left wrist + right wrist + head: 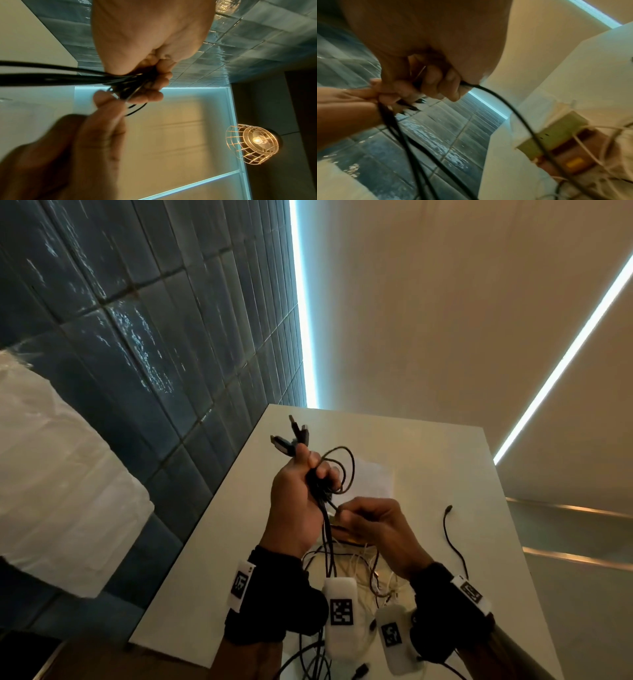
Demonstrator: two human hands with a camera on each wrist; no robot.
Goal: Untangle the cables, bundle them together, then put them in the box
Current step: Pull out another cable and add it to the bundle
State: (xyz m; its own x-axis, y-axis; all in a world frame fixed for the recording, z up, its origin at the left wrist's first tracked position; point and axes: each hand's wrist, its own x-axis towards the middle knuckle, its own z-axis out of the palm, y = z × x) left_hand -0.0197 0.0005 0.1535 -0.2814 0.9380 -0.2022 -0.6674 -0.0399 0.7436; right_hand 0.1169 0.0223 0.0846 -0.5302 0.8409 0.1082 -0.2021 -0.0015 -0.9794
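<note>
Cables: black cables (317, 484) bunched above the white counter (219, 546), plugs pointing far.
Left hand (297, 501): fist around the bunch.
Right hand (371, 522): pinching one strand just beside.

We see bare worktop (428, 446) at its far end and along the left edge, where hands could pass. The near middle is crowded with loose white and black cables (356, 570), and a box (556, 134) sits among them. One black cable (452, 535) lies alone on the right side. A tiled wall (154, 337) closes off the left.
</note>
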